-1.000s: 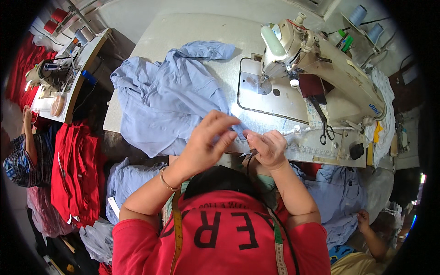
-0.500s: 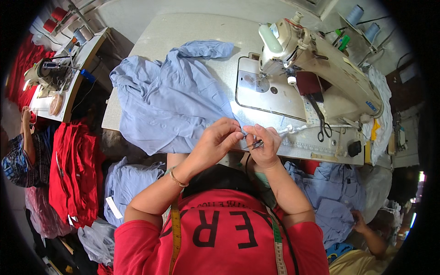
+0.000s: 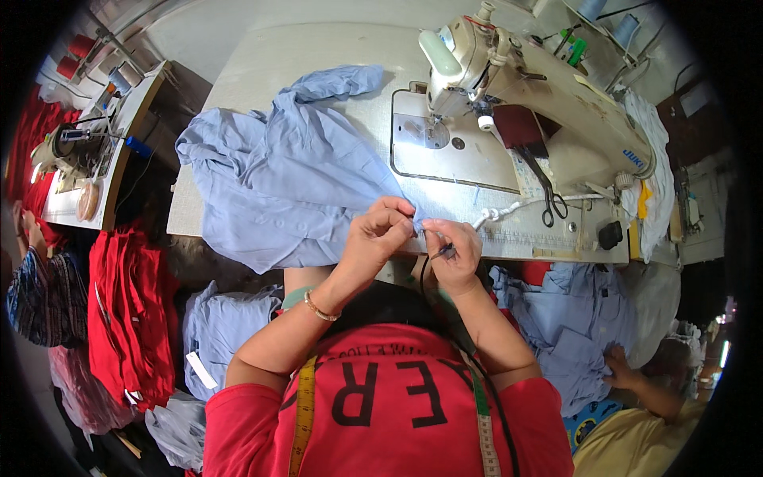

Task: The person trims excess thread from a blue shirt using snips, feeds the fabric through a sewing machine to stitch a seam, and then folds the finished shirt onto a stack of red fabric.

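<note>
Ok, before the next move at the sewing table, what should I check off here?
1. Left hand pinching the blue shirt edge: ok.
2. Right hand gripping a small dark tool: ok; what kind, cannot tell.
3. Hands away from the needle: ok.
4. Shirt bulk resting on the table: ok.
5. Scissors lying apart from both hands: ok.
6. Thread at the shirt edge: cannot tell.
</note>
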Action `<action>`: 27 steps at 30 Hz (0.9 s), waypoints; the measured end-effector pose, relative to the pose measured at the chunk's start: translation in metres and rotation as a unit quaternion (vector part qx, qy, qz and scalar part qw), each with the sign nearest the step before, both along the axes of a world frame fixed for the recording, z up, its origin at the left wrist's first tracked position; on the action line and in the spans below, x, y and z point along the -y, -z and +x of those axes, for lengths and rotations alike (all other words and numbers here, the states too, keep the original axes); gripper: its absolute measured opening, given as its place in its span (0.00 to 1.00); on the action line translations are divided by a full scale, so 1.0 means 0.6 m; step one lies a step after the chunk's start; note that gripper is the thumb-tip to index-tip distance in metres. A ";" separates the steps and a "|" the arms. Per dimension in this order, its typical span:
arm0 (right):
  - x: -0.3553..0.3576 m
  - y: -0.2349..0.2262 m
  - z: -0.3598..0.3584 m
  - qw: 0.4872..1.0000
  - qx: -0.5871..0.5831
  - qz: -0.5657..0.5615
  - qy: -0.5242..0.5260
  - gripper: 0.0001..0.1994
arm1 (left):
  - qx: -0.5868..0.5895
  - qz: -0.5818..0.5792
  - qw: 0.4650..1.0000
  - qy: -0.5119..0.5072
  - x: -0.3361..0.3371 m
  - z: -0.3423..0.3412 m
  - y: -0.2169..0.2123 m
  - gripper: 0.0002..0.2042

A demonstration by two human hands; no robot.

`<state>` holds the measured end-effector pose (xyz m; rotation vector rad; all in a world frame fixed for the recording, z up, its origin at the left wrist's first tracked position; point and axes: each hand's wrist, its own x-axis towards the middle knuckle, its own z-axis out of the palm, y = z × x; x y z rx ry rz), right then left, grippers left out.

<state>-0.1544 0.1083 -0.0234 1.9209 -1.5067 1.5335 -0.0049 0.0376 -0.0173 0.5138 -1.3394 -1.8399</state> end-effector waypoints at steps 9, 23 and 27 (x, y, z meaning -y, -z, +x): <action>-0.063 -0.070 -0.004 0.939 0.181 0.293 -0.002 0.15 | 0.006 0.000 1.000 -0.021 -0.029 -0.004 0.005 0.06; -0.083 -0.140 0.016 0.910 -0.009 0.393 0.134 0.10 | 0.047 -0.045 0.998 -0.014 -0.024 -0.035 0.015 0.07; -0.069 -0.155 -0.008 0.907 -0.030 0.405 0.113 0.10 | 0.080 -0.104 0.991 -0.027 -0.024 -0.034 0.020 0.07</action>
